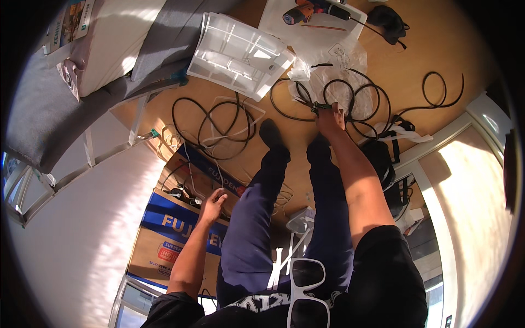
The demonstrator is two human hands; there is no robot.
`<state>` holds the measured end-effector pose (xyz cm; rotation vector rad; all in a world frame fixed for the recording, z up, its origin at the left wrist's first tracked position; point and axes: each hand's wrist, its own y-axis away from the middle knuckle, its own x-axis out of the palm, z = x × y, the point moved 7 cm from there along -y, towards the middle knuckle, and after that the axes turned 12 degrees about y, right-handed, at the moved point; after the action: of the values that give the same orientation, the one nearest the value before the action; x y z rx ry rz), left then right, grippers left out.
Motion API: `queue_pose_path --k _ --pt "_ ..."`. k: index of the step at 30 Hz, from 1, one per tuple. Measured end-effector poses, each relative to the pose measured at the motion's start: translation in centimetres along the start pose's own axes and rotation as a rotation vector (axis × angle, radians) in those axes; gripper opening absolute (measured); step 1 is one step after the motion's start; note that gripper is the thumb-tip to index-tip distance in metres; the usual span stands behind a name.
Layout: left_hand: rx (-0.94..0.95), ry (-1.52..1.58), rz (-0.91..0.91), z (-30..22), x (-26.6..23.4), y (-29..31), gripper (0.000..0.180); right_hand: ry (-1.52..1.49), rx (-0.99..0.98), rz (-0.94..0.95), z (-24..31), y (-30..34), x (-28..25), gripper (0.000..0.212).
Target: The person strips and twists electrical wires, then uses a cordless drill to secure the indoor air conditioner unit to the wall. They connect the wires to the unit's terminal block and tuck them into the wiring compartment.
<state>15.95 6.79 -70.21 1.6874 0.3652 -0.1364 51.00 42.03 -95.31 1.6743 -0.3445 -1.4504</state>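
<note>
My right hand [331, 119] is closed around a small dark object with green parts [317, 107], held low over the floor. Its dark, pointed end sticks out to the left; the fingers cover the rest. Around it, black cable [372, 87] lies in loose loops, partly over a clear plastic bag [342, 63]. My left hand [213, 206] is over a brown and blue cardboard box [175, 232]. Its fingers are curled and pinched where a thin white cord [212, 157] comes down to the fingertips. Another tangle of black cable [174, 112] spreads in front of my feet.
A clear plastic basket [235, 54] lies beyond my feet. Behind it, a white tray [273, 19] holds a power drill [299, 13]. A metal ladder [90, 147] and a grey sofa [33, 120] are at left, a black bag [377, 161] at right. White sunglasses [307, 284] hang at my chest.
</note>
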Motion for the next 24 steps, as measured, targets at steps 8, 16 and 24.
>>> queue_pose_path --k 8,16,24 --pt "-0.183 -0.151 -0.065 8.6 -3.3 1.2 0.033 0.061 0.119 -0.068 4.7 -11.8 3.4 0.032" --pt "0.501 -0.222 -0.05 -9.4 0.9 5.5 0.041 -0.226 -0.31 0.083 9.3 10.2 -9.9 0.038" --pt "0.823 0.066 0.36 -27.2 4.0 26.3 0.04 -0.254 -0.525 -0.447 11.8 37.3 -41.4 0.031"
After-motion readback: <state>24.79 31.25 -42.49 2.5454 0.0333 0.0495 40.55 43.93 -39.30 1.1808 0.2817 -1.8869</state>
